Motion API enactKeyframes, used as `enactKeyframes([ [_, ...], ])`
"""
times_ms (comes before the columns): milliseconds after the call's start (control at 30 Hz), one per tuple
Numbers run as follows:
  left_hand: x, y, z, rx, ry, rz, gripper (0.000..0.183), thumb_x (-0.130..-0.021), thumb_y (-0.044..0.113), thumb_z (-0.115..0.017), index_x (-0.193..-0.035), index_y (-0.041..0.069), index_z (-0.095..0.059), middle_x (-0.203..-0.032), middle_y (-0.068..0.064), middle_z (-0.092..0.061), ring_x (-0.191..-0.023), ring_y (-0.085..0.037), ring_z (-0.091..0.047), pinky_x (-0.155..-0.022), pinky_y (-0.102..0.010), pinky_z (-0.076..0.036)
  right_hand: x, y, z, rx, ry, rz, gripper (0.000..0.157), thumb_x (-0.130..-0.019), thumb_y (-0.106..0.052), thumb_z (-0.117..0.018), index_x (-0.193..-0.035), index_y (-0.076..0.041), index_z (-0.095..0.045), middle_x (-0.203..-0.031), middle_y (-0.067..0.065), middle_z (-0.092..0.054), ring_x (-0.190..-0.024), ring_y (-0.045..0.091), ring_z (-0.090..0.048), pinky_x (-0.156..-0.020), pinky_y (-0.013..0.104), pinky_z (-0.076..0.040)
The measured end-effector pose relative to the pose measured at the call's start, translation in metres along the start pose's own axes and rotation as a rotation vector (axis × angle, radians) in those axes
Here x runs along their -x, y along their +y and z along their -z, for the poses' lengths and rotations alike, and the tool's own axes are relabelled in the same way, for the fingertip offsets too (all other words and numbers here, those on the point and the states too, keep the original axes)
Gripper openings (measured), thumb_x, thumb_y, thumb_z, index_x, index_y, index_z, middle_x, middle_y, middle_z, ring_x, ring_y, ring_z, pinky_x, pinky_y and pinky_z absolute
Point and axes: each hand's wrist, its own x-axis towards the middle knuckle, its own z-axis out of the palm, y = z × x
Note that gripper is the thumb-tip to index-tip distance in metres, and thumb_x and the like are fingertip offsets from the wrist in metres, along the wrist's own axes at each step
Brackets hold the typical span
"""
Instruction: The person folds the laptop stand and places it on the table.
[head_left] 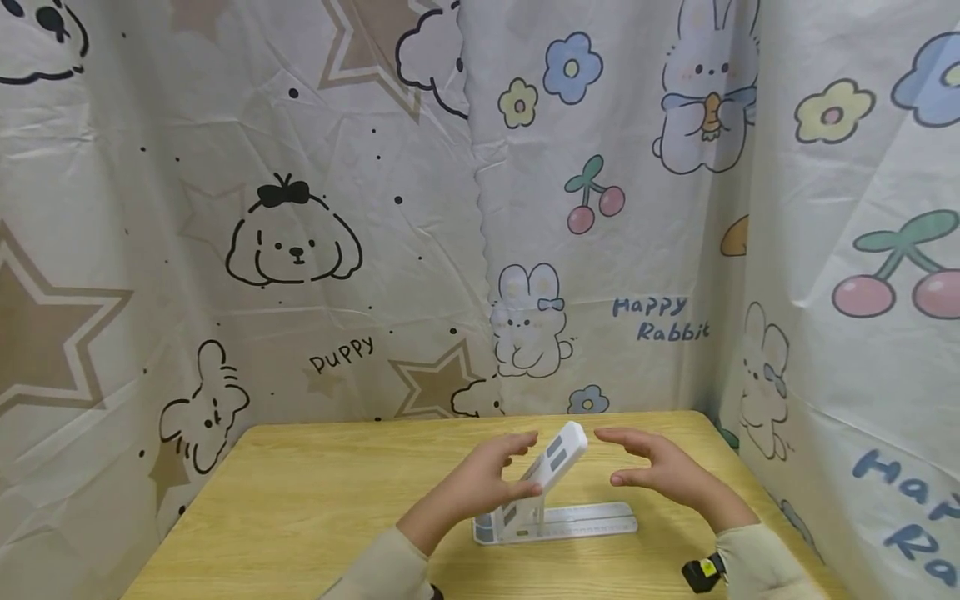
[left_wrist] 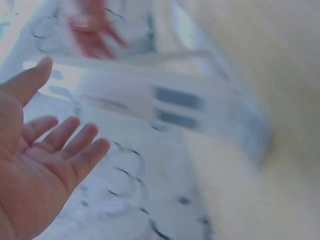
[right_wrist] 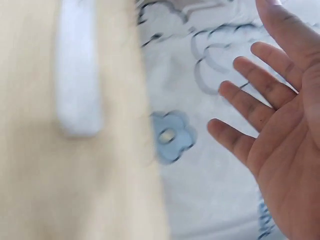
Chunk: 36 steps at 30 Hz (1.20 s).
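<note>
Two bare hands, the left hand (head_left: 480, 479) and the right hand (head_left: 671, 475), hung on either side of a white folding stand (head_left: 553, 472), and neither gripped anything: the fingers of both were parted and loosely extended. The stand sat on the yellow wooden table (head_left: 337, 508), its long base (head_left: 592, 520) lying flat and its upper arm (head_left: 567, 454) slanting up to the right from the base's left end, with what looked like a strut (head_left: 541, 517) between the two. Judging by that, the opening-out was largely done, since the arm stood raised with no hand closed round it (the left thumb (head_left: 527, 490) overlapped it in the head view, though whether the two touched could not be told). Grey patches (head_left: 558, 460) showed on the arm, and no other object leaned on them. The right hand was apart from the stand, beyond the arm's raised end. What was left, if anything, could not be read from how things lay; the stand was blurred in the left wrist view, so its steadiness remained uncertain
</note>
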Motion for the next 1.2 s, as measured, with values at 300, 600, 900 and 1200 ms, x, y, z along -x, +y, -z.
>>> enactKeyframes([
  [300, -0.026, 0.057, -0.001, -0.063, 0.172, -0.019, 0.071, -0.087, 0.04, -0.083, -0.148, 0.019, -0.055, -0.142, -0.001, -0.061, -0.124, -0.02, -0.061, -0.1, -0.035, -0.055, 0.018, 0.052, -0.014, -0.094, -0.104, -0.088, 0.063, -0.088, -0.028, -0.08, -0.143, -0.006, -0.058, -0.16, 0.016, -0.042, -0.148, 0.052, -0.028, -0.114, 0.075, -0.022],
  [600, -0.035, 0.063, -0.018, -0.041, 0.217, 0.024, 0.056, -0.088, 0.032, -0.083, -0.137, 0.012, -0.066, -0.124, -0.002, -0.069, -0.101, -0.008, -0.064, -0.083, -0.018, -0.056, 0.029, 0.071, -0.017, -0.128, -0.221, -0.162, 0.066, -0.086, -0.03, -0.081, -0.144, -0.009, -0.059, -0.163, 0.014, -0.037, -0.152, 0.048, -0.02, -0.108, 0.006, -0.024],
  [900, -0.036, 0.069, -0.017, -0.07, 0.213, 0.002, 0.055, -0.088, 0.028, -0.081, -0.139, 0.014, -0.065, -0.13, -0.004, -0.068, -0.105, -0.01, -0.066, -0.086, -0.019, -0.057, 0.025, 0.07, -0.022, -0.077, -0.227, -0.134, 0.044, -0.085, -0.028, -0.081, -0.126, -0.016, -0.073, -0.159, 0.014, -0.044, -0.151, 0.051, -0.018, -0.124, 0.062, -0.008],
  [1200, -0.046, 0.056, -0.006, -0.133, 0.101, -0.108, 0.053, -0.094, 0.023, -0.075, -0.143, 0.013, -0.061, -0.143, -0.001, -0.062, -0.124, -0.012, -0.062, -0.101, -0.022, -0.053, 0.034, 0.063, -0.033, -0.036, -0.195, -0.129, 0.029, -0.075, -0.033, -0.088, -0.098, -0.023, -0.073, -0.153, 0.01, -0.053, -0.149, 0.05, -0.027, -0.119, 0.022, -0.026],
])
